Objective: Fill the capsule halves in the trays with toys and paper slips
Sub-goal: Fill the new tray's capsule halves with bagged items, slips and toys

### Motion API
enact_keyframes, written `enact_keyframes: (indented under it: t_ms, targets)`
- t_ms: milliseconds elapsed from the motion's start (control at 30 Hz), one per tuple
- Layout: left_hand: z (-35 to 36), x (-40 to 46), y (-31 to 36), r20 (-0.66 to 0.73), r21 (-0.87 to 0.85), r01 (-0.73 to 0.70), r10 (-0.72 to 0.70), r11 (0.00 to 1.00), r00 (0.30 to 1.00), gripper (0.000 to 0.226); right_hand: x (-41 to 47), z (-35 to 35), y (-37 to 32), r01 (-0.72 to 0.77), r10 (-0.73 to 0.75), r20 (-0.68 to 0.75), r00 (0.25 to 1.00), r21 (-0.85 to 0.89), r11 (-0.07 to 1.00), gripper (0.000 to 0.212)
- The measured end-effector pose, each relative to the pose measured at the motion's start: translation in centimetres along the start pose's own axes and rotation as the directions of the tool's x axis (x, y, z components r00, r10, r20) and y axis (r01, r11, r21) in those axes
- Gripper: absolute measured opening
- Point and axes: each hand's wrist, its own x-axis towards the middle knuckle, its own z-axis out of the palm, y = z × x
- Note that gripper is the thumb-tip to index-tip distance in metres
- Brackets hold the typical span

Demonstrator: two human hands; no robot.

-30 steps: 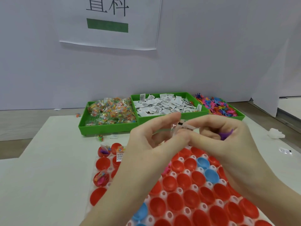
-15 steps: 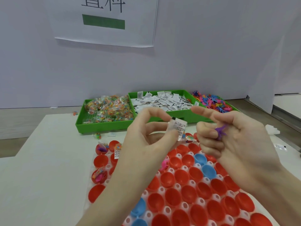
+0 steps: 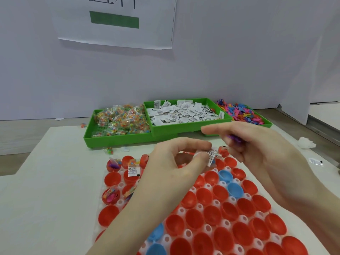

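White paper slip point(image 3: 212, 155), pinched in your left hand point(image 3: 176, 162): drop it into an unfilled capsule half point(image 3: 211, 176); your right hand point(image 3: 257, 150) grips the purple toy point(image 3: 234, 138).

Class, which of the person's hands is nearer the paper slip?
Left. The left hand pinches the paper slip; the right hand is just beside it, holding a purple toy.

White table point(image 3: 55, 181) – three green bins point(image 3: 119, 139), capsule tray point(image 3: 198, 206), crumpled tissue point(image 3: 306, 142), stray packets point(image 3: 108, 150)
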Motion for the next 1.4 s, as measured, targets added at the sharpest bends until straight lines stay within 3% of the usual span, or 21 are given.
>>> enact_keyframes:
  t_ms: [67, 167, 233, 333, 467, 633, 900, 1133, 1400]
  targets:
    - [-0.1, 0.0, 0.0, 0.014, 0.009, 0.003, -0.003, 1.000, 1.000, 0.021, -0.1, -0.1, -0.1, 0.046, -0.046, 0.001, 0.999, 0.011, 0.999, 0.022]
    - [-0.8, 0.4, -0.1, -0.032, 0.008, -0.045, 0.045, 0.999, 0.998, 0.021, 0.0, -0.2, -0.4, 0.138, -0.138, -0.011, 0.990, 0.027, 0.990, 0.043]
    - [-1.4, 0.7, -0.1, -0.078, 0.002, -0.076, 0.076, 0.997, 0.994, 0.020, 0.4, -0.1, -0.8, 0.161, -0.160, -0.038, 0.986, 0.027, 0.987, 0.045]
    - [-1.9, 0.9, -0.1, -0.115, -0.043, -0.091, 0.086, 0.995, 0.990, 0.023, 1.1, 0.1, -1.5, 0.214, -0.214, 0.005, 0.977, -0.025, 0.976, 0.029]
    - [-2.0, 0.9, -0.2, -0.069, -0.027, -0.091, 0.089, 0.996, 0.994, 0.023, 1.6, 0.7, -2.0, 0.249, -0.222, 0.166, 0.961, -0.164, 0.955, 0.010]
    - [-2.4, 0.9, 0.0, -0.017, -0.006, -0.098, 0.098, 0.995, 0.995, 0.026, 2.1, 0.7, -2.2, 0.313, -0.248, 0.236, 0.940, -0.299, 0.902, 0.036]
    - [-2.7, 1.1, -0.4, -0.003, 0.027, -0.155, 0.156, 0.987, 0.988, 0.026, 2.3, 0.1, -3.3, 0.270, -0.227, 0.225, 0.948, -0.188, 0.944, 0.059]
    - [-2.4, 1.0, -0.6, 0.020, 0.155, -0.239, 0.239, 0.959, 0.971, 0.033, 2.1, -0.2, -3.3, 0.201, -0.153, 0.248, 0.957, -0.183, 0.962, 0.020]
    - [-2.0, 0.9, -0.8, 0.037, 0.082, -0.270, 0.268, 0.959, 0.963, 0.037, 2.0, 0.1, -1.9, 0.128, -0.115, 0.109, 0.987, -0.113, 0.985, 0.019]
